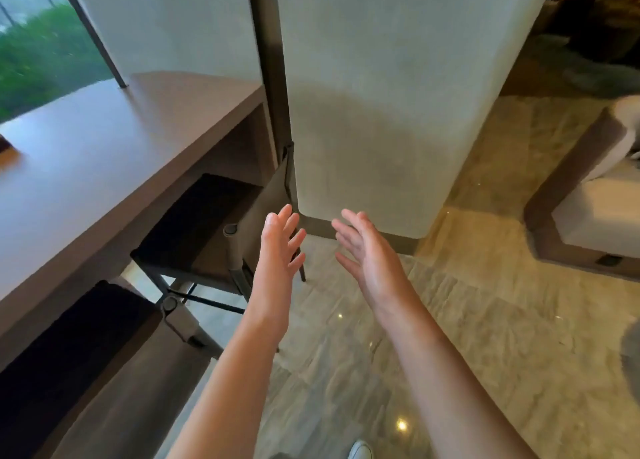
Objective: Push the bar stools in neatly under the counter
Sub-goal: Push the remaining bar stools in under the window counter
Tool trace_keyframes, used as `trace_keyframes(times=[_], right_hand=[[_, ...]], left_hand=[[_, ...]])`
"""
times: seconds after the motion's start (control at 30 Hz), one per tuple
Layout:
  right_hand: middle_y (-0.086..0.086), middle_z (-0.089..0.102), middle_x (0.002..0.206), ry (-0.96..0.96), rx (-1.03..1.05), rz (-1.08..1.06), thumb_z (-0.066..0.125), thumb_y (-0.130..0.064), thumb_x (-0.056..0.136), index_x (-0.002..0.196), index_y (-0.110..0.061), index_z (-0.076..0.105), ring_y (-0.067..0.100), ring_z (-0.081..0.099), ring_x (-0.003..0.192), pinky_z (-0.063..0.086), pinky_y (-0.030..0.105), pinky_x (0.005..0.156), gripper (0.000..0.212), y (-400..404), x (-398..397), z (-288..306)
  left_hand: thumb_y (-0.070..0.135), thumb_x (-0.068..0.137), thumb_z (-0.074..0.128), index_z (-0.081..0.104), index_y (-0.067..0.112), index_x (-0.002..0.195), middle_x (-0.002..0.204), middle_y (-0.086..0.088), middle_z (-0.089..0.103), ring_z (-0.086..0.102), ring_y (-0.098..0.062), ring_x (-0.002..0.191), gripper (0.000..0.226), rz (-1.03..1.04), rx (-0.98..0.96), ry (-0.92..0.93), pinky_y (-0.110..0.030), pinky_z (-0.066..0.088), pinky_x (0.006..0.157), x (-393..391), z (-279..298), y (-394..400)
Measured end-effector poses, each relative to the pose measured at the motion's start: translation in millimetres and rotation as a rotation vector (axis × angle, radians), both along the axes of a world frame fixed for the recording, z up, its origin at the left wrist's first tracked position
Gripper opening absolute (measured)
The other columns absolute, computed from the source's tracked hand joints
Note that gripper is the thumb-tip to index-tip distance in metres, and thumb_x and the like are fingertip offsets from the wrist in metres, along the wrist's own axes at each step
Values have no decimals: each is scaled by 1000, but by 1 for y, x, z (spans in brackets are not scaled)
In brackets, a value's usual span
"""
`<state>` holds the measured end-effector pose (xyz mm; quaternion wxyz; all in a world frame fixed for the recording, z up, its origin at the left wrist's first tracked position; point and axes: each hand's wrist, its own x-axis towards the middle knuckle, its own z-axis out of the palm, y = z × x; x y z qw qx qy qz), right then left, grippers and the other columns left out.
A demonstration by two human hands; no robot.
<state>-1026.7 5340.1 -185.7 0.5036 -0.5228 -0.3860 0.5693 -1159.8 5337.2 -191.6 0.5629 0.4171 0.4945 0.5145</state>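
Note:
Two bar stools with dark seats stand along the brown counter (104,154) on the left. The far stool (204,226) has its seat partly under the counter edge and its grey backrest toward me. The near stool (104,354) sits at the lower left, its seat partly under the counter too. My left hand (280,247) hovers with fingers spread just right of the far stool's backrest; whether it touches I cannot tell. My right hand (363,251) is held out beside it, fingers straight, holding nothing.
A wide pale pillar (381,112) rises straight ahead, right of the counter's end. Glossy marble floor (433,337) spreads to the right. A sofa with a brown base (571,199) stands at the far right. A window with greenery is at the upper left.

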Motion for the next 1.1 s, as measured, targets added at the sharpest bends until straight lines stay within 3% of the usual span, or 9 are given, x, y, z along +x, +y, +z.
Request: trace_keyframes(times=[0.2,0.43,0.63,0.8,0.93,1.0,1.1], right_hand=[[-7,52,148,15,-21,170,31,-51,105,148,-29,43,9,45,137,37,38,116,50,70,-2,2],[-9,50,150,-67,-7,392,28,-51,105,146,-34,42,8,44,138,37,38,117,47,137,-39,5],[-12,48,150,-135,8,456,34,-65,95,145,-39,42,6,43,138,37,41,118,57,184,-50,5],[-13,50,149,-141,27,457,34,-69,87,143,-41,44,6,44,138,36,41,118,63,224,-54,9],[-12,50,149,-102,77,443,29,-52,104,141,-38,45,7,44,138,34,41,119,43,250,-63,9],[-11,51,149,-75,78,465,28,-48,105,138,-38,47,7,45,138,34,40,119,39,263,-69,9],[-10,51,148,-34,60,553,28,-47,105,136,-37,48,9,46,138,33,41,120,38,278,-77,8]], left_hand=[[73,97,25,37,45,151,155,23,43,46,0,137,62,139,-47,-7,-33,32,117,-1,-4,39],[73,89,27,39,44,148,135,32,52,50,6,128,67,306,-43,-30,-22,38,100,-23,-10,95],[74,85,28,36,42,151,142,28,46,46,0,135,73,326,-44,-31,-29,33,113,-27,-13,156],[81,82,33,35,52,141,134,37,43,41,3,137,66,343,-10,28,-24,31,111,-31,-8,185],[82,81,29,32,56,139,141,38,38,35,2,142,64,433,12,98,-27,26,116,-46,-6,192],[75,91,27,33,52,141,147,31,37,35,-2,143,55,516,-3,84,-31,24,119,-53,-5,193],[67,89,23,37,51,142,149,27,39,37,-3,143,57,645,0,96,-30,25,115,-60,-3,190]])
